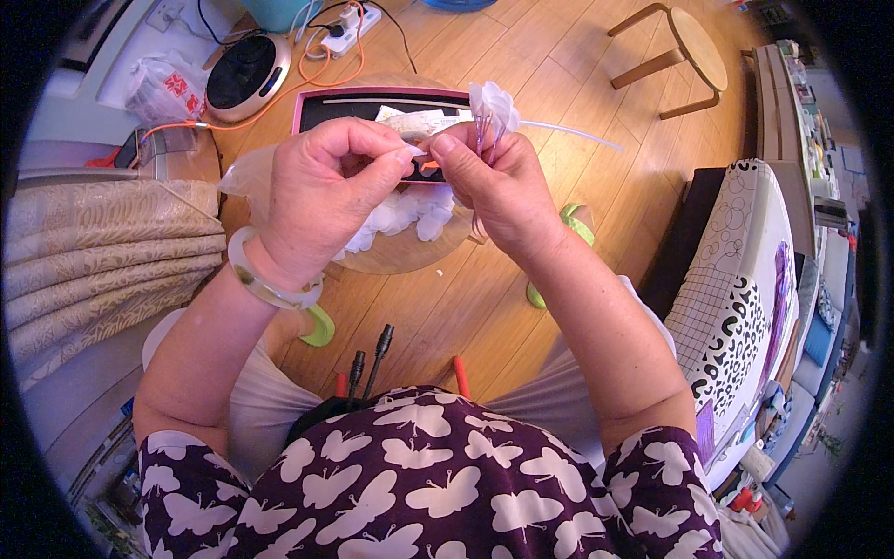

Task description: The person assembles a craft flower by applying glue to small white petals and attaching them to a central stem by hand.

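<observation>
Both of my hands meet in front of me, fingertips nearly touching. My left hand (326, 191), with a pale bangle (251, 279) on its wrist, is closed in a pinch on a small white piece (416, 151), perhaps a petal. My right hand (507, 191) is closed too, thumb against forefinger; between its fingers run thin purple stems of a white artificial flower (494, 104), whose head stands above the knuckles. Below the hands, a pile of white petals (410, 216) lies on a round wooden stool (400, 261). My fingers hide part of the stems.
Behind my hands lies a pink-edged box (304, 110) with a dark inside and white paper (424, 121). A thin white rod (573, 132) sticks out to its right. Farther off are a round black appliance (247, 74), a power strip (354, 30) with cords, and another wooden stool (697, 47).
</observation>
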The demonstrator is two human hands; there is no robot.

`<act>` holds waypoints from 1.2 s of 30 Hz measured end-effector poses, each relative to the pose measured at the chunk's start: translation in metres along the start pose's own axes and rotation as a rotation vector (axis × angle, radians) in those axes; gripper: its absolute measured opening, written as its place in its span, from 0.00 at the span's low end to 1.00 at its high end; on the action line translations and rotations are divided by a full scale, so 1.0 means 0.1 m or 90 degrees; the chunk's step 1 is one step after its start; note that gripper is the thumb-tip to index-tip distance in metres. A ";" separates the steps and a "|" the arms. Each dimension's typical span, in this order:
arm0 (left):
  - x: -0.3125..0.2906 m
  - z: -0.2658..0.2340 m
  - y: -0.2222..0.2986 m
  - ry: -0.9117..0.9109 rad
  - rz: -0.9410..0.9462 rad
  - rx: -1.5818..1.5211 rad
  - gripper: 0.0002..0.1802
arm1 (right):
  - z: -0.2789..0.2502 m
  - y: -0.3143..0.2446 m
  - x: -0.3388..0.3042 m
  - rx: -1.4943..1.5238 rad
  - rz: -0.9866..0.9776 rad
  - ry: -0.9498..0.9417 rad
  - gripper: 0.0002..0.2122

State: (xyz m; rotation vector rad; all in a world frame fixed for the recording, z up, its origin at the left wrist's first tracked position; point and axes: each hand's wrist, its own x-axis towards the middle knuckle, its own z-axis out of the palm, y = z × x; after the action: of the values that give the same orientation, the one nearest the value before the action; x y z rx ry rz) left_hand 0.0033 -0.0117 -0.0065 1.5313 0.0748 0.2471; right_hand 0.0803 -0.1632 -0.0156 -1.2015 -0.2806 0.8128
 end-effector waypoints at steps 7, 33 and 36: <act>-0.01 0.00 0.00 0.011 -0.004 0.012 0.02 | -0.03 -0.01 -0.01 0.021 0.000 -0.034 0.06; -0.05 0.03 -0.05 0.007 0.005 0.032 0.01 | 0.05 0.13 0.04 -0.090 -0.117 -0.009 0.06; -0.05 0.03 -0.07 0.018 0.002 0.012 0.01 | 0.06 0.14 0.04 -0.073 -0.107 -0.013 0.06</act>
State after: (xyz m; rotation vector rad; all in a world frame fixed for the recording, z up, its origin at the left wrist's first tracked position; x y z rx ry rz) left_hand 0.0002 -0.0158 -0.0140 1.5469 0.0974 0.2720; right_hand 0.0732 -0.1542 -0.0269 -1.2594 -0.4437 0.6695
